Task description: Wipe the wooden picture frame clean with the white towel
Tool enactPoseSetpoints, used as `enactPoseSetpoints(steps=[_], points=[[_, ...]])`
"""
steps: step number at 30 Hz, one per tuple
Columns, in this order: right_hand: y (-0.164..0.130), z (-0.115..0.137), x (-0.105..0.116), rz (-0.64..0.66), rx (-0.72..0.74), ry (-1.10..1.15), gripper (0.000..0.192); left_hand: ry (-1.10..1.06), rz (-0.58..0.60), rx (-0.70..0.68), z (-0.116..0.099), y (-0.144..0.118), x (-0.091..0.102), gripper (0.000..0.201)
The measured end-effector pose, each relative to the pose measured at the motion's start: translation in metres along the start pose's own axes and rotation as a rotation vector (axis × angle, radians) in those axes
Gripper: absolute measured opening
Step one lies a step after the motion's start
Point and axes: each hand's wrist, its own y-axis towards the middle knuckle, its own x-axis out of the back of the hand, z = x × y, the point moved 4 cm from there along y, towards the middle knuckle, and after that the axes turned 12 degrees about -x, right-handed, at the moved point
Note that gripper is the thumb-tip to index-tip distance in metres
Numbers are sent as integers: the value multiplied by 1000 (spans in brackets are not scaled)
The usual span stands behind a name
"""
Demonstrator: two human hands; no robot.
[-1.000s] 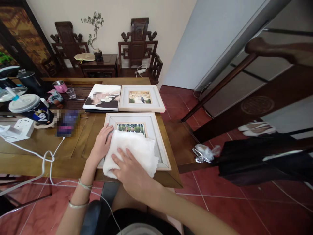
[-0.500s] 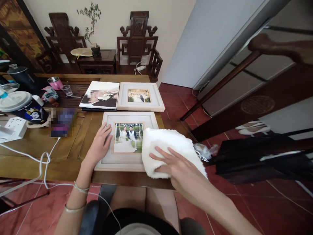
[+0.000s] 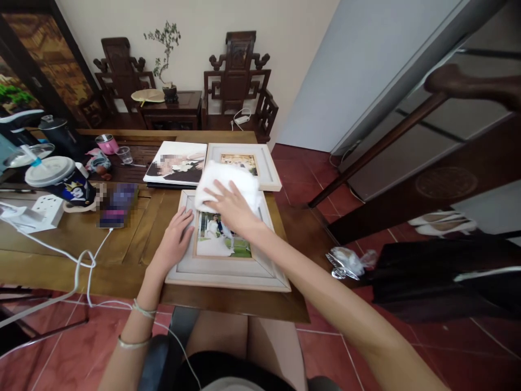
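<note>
Two hands work one picture frame at the table's near edge

Head view: the left hand [image 3: 174, 243] lies flat, fingers spread and gripping nothing, on the left border of the white picture frame [image 3: 228, 271], likely to keep it from sliding. The right hand [image 3: 230, 203] presses its extended fingers down on a white cloth [image 3: 223, 179], bunched over the frame's far edge, just beyond the fingertips. Past the cloth lie a second frame [image 3: 266, 168] and a photo print [image 3: 173, 165]; the wooden table [image 3: 73, 244] bears all

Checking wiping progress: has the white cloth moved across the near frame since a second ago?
Yes. The white cloth went from the near frame's near edge, rightward, then to its far edge.
</note>
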Motion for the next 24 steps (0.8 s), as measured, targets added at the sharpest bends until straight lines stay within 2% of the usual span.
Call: enactPoseSetpoints(steps=[3, 6, 8, 13, 16, 20, 24], points=[[16, 20, -8, 33, 86, -10, 59, 5, 0, 3, 1, 0, 0, 37], [13, 14, -11, 57, 56, -4, 59, 1, 4, 5, 3, 0, -1, 38], [4, -3, -8, 76, 14, 0, 60, -4, 2, -2, 3, -1, -1, 38], [-28, -65, 3, 110, -145, 1, 61, -22, -7, -17, 6, -2, -2, 41], [-52, -84, 6, 108, -212, -2, 65, -13, -16, -13, 7, -3, -2, 44], [-93, -67, 6, 141, -210, 44, 70, -15, -24, -7, 8, -3, -3, 46], [-139, -37, 11, 280, -163, 115, 70, -8, -17, -13, 8, -3, -4, 47]])
